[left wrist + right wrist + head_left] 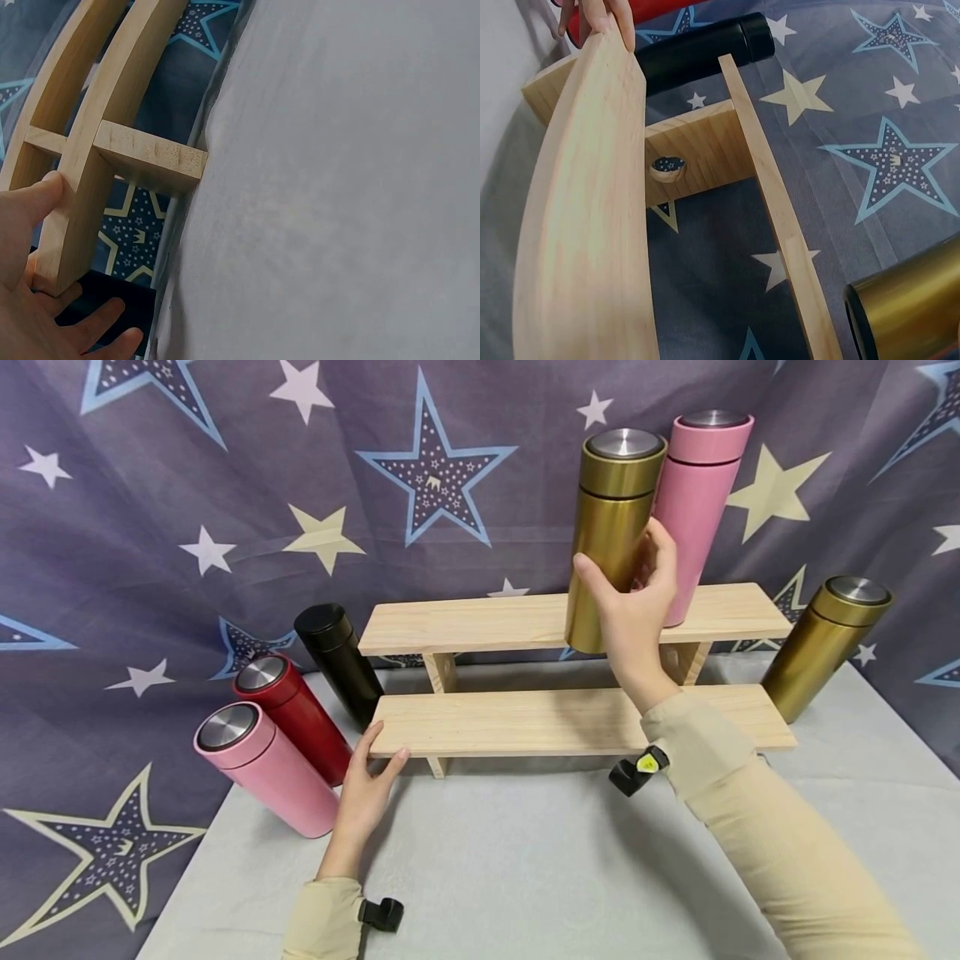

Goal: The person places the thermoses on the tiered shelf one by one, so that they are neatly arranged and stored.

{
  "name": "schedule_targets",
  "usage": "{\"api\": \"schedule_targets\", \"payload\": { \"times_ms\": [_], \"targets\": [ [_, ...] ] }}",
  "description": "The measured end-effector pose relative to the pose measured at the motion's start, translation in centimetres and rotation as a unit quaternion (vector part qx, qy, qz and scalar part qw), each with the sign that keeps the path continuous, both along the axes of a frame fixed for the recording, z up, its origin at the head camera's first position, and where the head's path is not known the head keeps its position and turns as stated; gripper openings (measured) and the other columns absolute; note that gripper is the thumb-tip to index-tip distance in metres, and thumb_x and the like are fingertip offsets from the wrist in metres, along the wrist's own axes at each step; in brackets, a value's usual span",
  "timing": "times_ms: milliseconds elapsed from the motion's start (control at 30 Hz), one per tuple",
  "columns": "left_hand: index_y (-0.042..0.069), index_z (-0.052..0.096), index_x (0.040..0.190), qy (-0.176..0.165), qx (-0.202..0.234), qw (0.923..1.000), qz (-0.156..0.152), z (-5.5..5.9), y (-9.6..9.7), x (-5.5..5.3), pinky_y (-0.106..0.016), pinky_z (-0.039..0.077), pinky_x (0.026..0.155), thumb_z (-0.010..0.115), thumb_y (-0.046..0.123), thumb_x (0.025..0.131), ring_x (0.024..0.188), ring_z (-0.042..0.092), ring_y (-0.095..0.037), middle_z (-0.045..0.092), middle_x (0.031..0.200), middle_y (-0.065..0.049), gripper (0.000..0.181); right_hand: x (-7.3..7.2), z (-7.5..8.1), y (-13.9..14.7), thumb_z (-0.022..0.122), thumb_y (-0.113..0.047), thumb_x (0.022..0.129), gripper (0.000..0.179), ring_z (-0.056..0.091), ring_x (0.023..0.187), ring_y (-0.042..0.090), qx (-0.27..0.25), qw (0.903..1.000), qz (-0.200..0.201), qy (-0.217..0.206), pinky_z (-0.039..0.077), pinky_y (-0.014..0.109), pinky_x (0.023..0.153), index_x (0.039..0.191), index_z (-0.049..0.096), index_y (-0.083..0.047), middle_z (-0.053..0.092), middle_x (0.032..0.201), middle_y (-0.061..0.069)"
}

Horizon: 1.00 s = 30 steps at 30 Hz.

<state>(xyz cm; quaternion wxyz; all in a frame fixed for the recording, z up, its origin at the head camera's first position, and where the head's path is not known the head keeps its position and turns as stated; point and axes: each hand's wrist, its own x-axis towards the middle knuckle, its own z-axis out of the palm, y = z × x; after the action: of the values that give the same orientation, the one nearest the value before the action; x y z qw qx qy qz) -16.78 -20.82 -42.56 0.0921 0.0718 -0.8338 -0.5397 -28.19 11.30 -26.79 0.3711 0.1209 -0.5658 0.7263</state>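
Note:
My right hand [637, 622] grips a gold thermos bottle [611, 539] with a steel lid, thumb on one side and fingers round the other. The bottle is upright, slightly tilted, and its base overlaps the front edge of the upper board [465, 625] in the head view. In the right wrist view the dark base rim of the gold bottle [915, 300] shows beside that board. My left hand [366, 802] holds the left front corner of the lower board [495, 722] of a two-step wooden rack, its thumb on one side [41, 195]. A pink bottle [701, 510] stands on the upper board, partly behind the gold one.
Left of the rack stand a black bottle [341, 660], a red bottle [300, 718] and a pink bottle [281, 777]. Another gold bottle [825, 647] stands at its right end. A star-patterned cloth [247, 468] hangs behind the pale tabletop [510, 868].

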Motion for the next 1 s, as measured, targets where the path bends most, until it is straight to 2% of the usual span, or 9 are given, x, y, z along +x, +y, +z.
{"api": "schedule_targets", "payload": {
  "times_ms": [300,400,633,1000],
  "targets": [
    [0.011,0.033,0.154,0.005,0.005,1.0000,-0.003,0.1,0.0,-0.2,-0.050,0.036,0.109,0.067,0.027,0.097,0.140,0.035,-0.037,0.019,0.163,-0.010,0.069,-1.7,0.4,-0.1,0.084,-0.015,0.074,0.070,0.055,0.105,0.017,0.019,0.9995,-0.026,-0.004,0.043,0.028,0.088,0.135,0.052,-0.007,0.060,0.115,0.003],
    [0.011,0.033,0.154,0.003,0.001,1.0000,0.000,0.2,-0.1,0.0,-0.050,0.035,0.109,0.067,0.027,0.097,0.140,0.035,-0.037,0.019,0.163,-0.010,0.069,-1.5,1.0,-0.4,0.083,-0.014,0.075,0.069,0.055,0.106,0.018,0.035,0.9990,-0.028,-0.005,0.043,0.027,0.088,0.135,0.052,-0.003,0.061,0.115,0.005],
    [0.011,0.033,0.155,0.000,0.004,1.0000,0.000,0.2,-0.1,0.1,-0.050,0.037,0.108,0.067,0.027,0.097,0.139,0.036,-0.037,0.019,0.163,-0.010,0.069,0.1,2.9,-1.2,0.081,-0.013,0.077,0.065,0.056,0.108,0.019,0.056,0.9979,-0.016,-0.027,0.042,0.025,0.088,0.134,0.053,-0.002,0.061,0.119,0.010],
    [0.010,0.033,0.154,0.003,0.009,1.0000,-0.001,0.0,0.0,0.0,-0.050,0.038,0.107,0.067,0.024,0.097,0.139,0.037,-0.037,0.019,0.163,-0.010,0.068,-1.0,2.7,-0.9,0.081,-0.014,0.079,0.066,0.055,0.109,0.017,0.047,0.9973,-0.011,-0.056,0.043,0.025,0.090,0.136,0.052,-0.002,0.060,0.120,0.009]
  ]
}}
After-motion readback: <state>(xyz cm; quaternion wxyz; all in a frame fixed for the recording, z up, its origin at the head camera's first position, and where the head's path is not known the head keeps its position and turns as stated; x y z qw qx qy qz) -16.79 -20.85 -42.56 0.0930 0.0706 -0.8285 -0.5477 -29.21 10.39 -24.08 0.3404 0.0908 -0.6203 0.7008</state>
